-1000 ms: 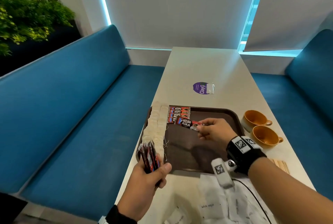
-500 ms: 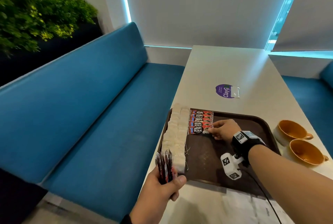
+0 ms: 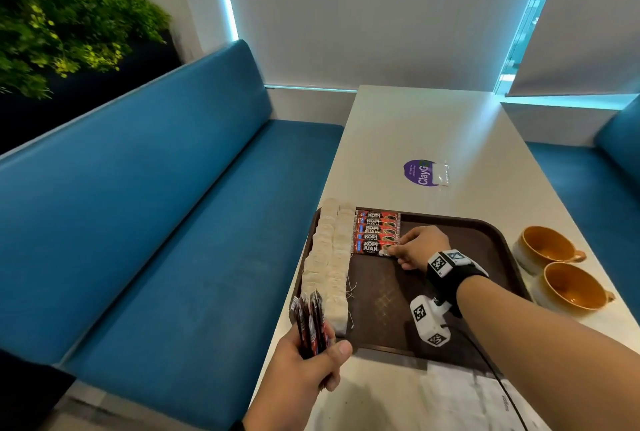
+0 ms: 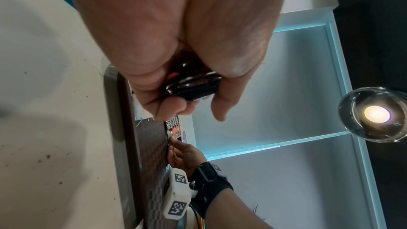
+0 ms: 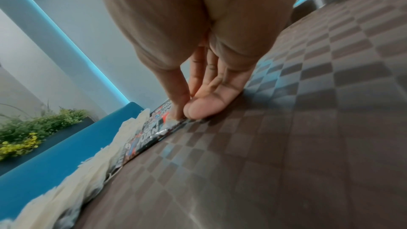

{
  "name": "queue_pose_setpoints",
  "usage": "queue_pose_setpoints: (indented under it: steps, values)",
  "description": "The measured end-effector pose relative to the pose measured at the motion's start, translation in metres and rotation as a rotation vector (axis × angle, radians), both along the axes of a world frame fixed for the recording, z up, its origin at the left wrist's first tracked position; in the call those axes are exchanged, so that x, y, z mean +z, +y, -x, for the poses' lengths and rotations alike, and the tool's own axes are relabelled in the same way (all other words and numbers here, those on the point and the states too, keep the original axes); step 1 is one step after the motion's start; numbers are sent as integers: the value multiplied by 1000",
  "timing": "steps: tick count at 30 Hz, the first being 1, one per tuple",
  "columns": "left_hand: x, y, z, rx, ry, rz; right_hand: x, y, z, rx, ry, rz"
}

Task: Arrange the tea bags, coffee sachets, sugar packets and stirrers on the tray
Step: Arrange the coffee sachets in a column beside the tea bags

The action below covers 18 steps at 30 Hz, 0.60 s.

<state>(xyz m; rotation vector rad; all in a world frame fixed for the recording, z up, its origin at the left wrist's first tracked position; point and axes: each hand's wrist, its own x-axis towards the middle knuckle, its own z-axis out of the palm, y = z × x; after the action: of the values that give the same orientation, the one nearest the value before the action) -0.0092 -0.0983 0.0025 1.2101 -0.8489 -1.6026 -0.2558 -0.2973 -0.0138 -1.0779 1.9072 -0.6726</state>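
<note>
Right hand [image 3: 420, 246] pinches the right end of the nearest coffee sachet [image 3: 372, 247], flat on the tray [image 3: 485, 243] beside the tea bags [image 3: 329, 264]. Left hand [image 3: 304, 375] grips a bundle of sachets [image 3: 311, 321] at the tray's near-left corner.

The right hand [image 3: 420, 246] is bare, and so is the forearm behind it. Its wrist carries a black strap [image 3: 450, 273] with square black-and-white coded markers on top. A white boxy camera module [image 3: 429, 325] hangs under the strap, bearing two more such markers, with a thin dark cable [image 3: 485, 364] leaving it. The left hand [image 3: 304, 378] is bare, a dark cuff at its wrist
</note>
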Motion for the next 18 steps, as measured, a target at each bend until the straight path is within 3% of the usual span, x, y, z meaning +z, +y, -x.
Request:
queue_pose_setpoints:
  steps: [18]
  values:
    - [6,3,-2,-26,-3,-38,11,7,0,-38,-52,-38]
